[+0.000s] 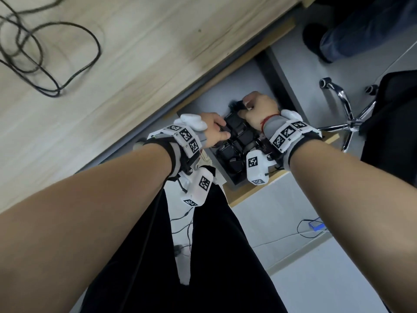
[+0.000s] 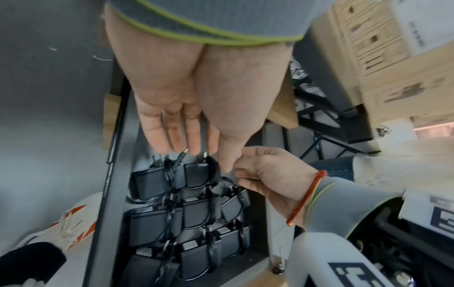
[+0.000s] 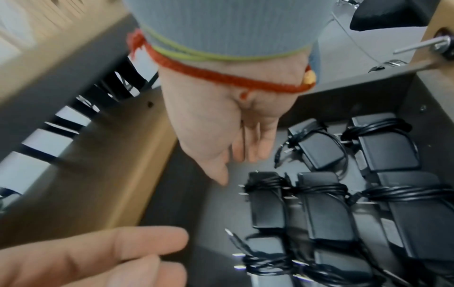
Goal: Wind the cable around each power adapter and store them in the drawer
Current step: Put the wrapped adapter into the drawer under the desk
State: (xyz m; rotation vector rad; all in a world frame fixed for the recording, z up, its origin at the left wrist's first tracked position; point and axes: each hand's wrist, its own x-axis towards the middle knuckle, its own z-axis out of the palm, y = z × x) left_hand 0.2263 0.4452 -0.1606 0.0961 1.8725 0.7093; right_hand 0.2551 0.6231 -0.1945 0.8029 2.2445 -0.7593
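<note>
The open drawer [image 1: 255, 191] under the desk holds several black power adapters [image 1: 239, 141], each wound with its cable. They lie in rows in the left wrist view [image 2: 196, 215] and the right wrist view [image 3: 324, 209]. My left hand [image 1: 216, 131] hovers over the row nearest the desk with its fingers [image 2: 172, 136] straight, holding nothing. My right hand [image 1: 256, 111] is beside it at the drawer's far end, fingers curled into the palm [image 3: 245, 147], with nothing visible inside. Its thumb tip sits just above one wound adapter [image 3: 266, 198].
A loose black cable [image 1: 45, 53] lies in loops on the wooden desk at the upper left. An office chair base [image 1: 347, 116] stands to the right of the drawer, and another person's leg [image 1: 361, 30] is beyond it. Cardboard boxes [image 2: 393, 68] are stacked nearby.
</note>
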